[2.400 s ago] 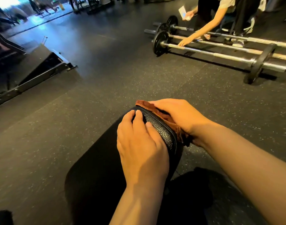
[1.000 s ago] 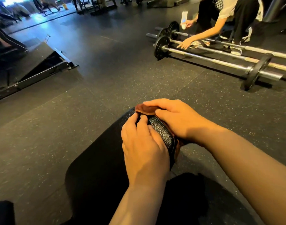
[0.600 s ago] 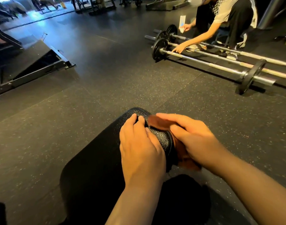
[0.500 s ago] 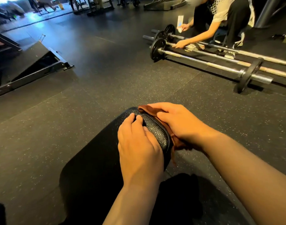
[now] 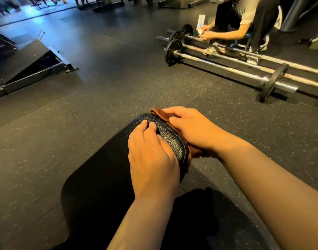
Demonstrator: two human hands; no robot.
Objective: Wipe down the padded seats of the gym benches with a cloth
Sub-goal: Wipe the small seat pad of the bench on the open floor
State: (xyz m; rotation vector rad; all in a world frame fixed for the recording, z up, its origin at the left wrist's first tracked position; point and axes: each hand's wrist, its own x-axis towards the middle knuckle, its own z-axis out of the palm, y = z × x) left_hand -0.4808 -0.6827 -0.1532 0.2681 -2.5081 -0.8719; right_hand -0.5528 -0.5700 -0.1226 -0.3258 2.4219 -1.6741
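Observation:
A black padded bench seat (image 5: 169,139) with a grained surface rises at the centre of the head view, its upper end nearest the light. My left hand (image 5: 151,159) lies over that end, fingers curled over its top edge. My right hand (image 5: 192,129) presses a brown cloth (image 5: 159,112) against the pad's right side; the cloth peeks out above the fingers and below the palm. Most of the cloth is hidden under the hand.
Several barbells (image 5: 223,67) with black plates lie on the rubber floor (image 5: 82,123) at the right back. A person (image 5: 248,17) crouches there holding a spray bottle (image 5: 201,21). A slanted black platform (image 5: 26,64) stands at the left.
My right hand with the cloth slid down the pad's side and back up to its top edge. My left hand stayed on the pad. The crouching person brought both hands to the bar.

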